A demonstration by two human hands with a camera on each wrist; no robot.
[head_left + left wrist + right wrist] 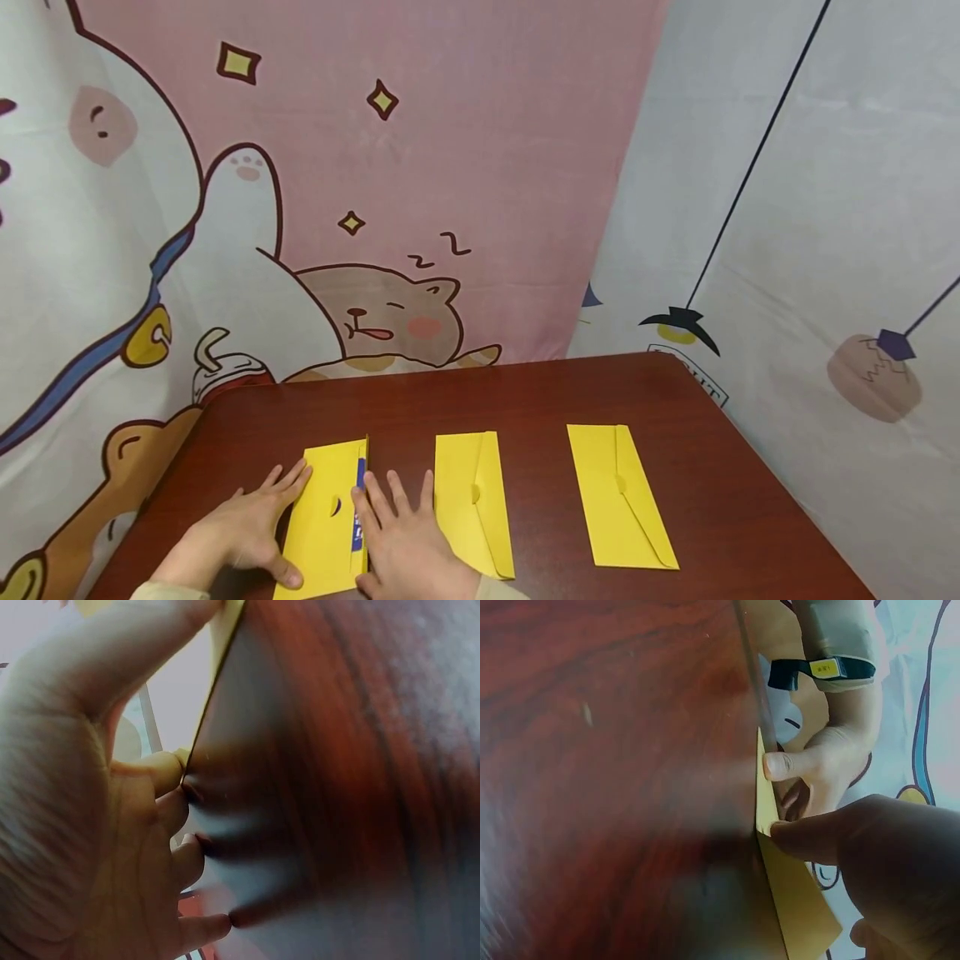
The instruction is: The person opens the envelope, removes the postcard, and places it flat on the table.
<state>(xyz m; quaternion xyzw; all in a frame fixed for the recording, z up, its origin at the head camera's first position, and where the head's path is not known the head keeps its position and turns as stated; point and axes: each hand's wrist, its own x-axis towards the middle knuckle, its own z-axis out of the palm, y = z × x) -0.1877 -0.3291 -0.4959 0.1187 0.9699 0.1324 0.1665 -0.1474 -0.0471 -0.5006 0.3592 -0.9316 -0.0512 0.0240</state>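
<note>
A yellow paper envelope [318, 537] lies on the table at the left, with a half-round slot in its face. Along its right side the flap is slightly raised, and a blue insert with white lettering [357, 533] shows in the opening. My left hand [243, 527] rests along the left edge, fingers extended and thumb on the paper. Fingers spread, my right hand [412, 542] is at the right edge. In the right wrist view its thumb [806, 836] touches the yellow paper [795, 900]. The palm side of my left hand [135, 825] fills much of its wrist view.
Two more yellow envelopes lie to the right, a middle one [487, 500] partly behind my right hand and a far one [618, 500], both with flaps tucked. They rest on a dark red-brown wooden table [540, 400]. A cartoon-printed cloth [510, 167] hangs behind it.
</note>
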